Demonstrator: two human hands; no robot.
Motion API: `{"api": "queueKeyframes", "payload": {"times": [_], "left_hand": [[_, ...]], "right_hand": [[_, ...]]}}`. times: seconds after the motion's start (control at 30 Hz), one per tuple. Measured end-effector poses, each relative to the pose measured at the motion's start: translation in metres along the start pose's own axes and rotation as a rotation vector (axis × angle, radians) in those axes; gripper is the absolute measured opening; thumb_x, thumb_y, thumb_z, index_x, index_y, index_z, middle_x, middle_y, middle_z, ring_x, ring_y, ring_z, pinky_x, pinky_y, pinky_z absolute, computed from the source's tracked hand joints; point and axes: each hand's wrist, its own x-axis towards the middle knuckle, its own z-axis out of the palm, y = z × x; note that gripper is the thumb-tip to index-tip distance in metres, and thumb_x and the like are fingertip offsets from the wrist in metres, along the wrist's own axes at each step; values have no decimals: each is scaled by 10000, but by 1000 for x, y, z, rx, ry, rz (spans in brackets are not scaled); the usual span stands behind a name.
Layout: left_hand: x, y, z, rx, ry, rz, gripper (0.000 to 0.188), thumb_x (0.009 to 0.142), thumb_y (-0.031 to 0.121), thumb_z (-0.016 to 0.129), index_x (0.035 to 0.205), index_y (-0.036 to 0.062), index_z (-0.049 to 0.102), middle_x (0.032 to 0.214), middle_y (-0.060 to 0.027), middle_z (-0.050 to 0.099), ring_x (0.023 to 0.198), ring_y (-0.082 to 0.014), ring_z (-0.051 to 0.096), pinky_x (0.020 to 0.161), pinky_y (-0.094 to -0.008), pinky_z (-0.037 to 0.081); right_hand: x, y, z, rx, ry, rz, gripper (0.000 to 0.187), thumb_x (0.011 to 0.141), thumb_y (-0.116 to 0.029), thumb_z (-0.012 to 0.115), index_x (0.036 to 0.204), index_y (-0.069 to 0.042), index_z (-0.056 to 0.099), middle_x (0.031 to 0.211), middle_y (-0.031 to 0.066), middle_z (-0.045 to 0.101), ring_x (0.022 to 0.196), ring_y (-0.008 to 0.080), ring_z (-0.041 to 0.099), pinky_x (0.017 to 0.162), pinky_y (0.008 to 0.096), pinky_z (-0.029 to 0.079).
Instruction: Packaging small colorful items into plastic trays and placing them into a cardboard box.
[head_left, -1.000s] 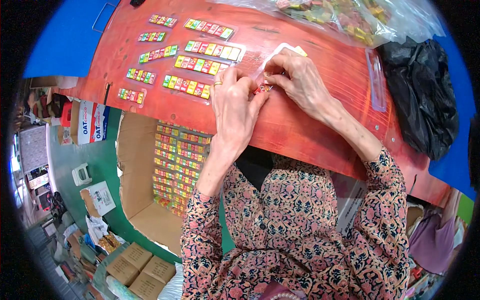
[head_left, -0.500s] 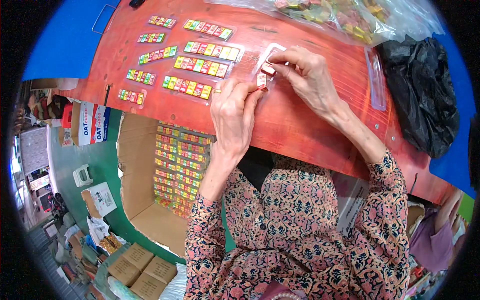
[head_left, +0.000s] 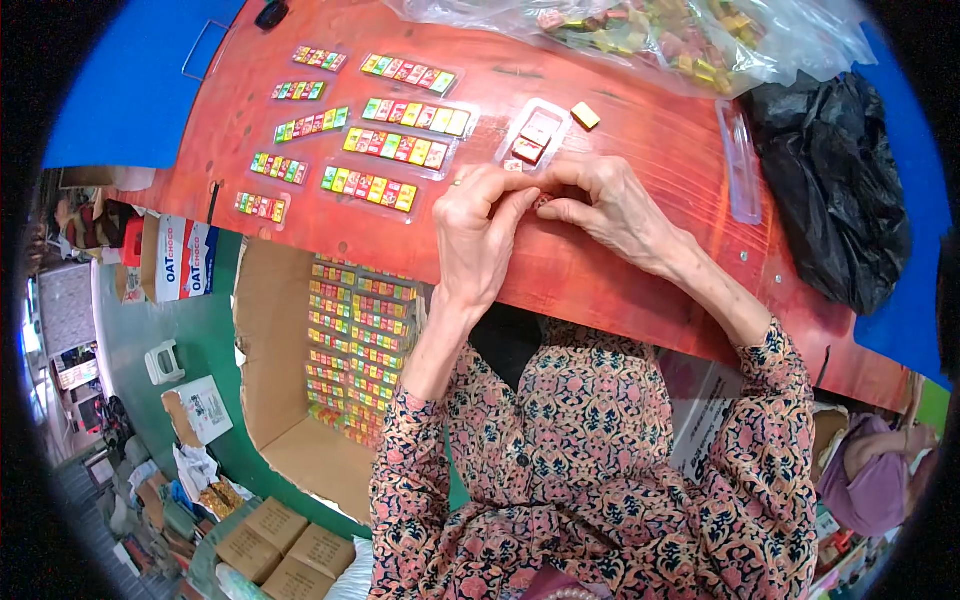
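Note:
My left hand (head_left: pixel 476 232) and my right hand (head_left: pixel 612 202) meet at the near end of a small clear plastic tray (head_left: pixel 563 128). Their fingertips are pinched together around a tiny red piece, mostly hidden by the fingers. In that tray lie a few small red-and-white packets (head_left: pixel 530 148). A loose yellow packet (head_left: pixel 585 116) rests on the table just right of the tray. To the left, several filled trays (head_left: pixel 368 188) hold rows of red, yellow and green packets.
A clear bag (head_left: pixel 690 45) of loose packets lies at the far edge of the red table (head_left: pixel 600 285). An empty clear tray (head_left: pixel 740 165) and a black plastic bag (head_left: pixel 835 190) are at right. Below left stands a cardboard box (head_left: pixel 275 340) stacked with filled trays.
Both hands have drawn nearer to me, off the tray, and closed together at the fingertips. A yellow packet now shows right of the tray, where my right hand was.

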Motion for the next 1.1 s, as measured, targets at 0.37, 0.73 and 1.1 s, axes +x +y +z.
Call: {"api": "queueKeyframes", "payload": {"times": [0.37,0.73,1.1], "left_hand": [[20,-6,-11,616,-203,240,212,681,23,672,889,25,631,916,-112,555,898,-294,514,780,-388,425],[24,5,-19,453,-275,202,175,635,124,733,731,55,605,907,-94,536,928,-287,484,817,-412,396],[2,10,-17,443,-148,249,284,655,154,733,880,48,596,872,-95,543,874,-285,502,792,-407,398]], "right_hand": [[-15,1,-27,-262,65,197,166,787,-80,635,915,25,616,786,149,601,713,219,585,661,324,469],[13,25,-29,-559,261,78,199,791,-58,609,983,-21,569,926,151,531,834,340,571,694,400,464],[17,7,-55,-483,340,-50,203,755,-77,659,921,12,579,834,161,558,747,327,565,660,393,444]]}}
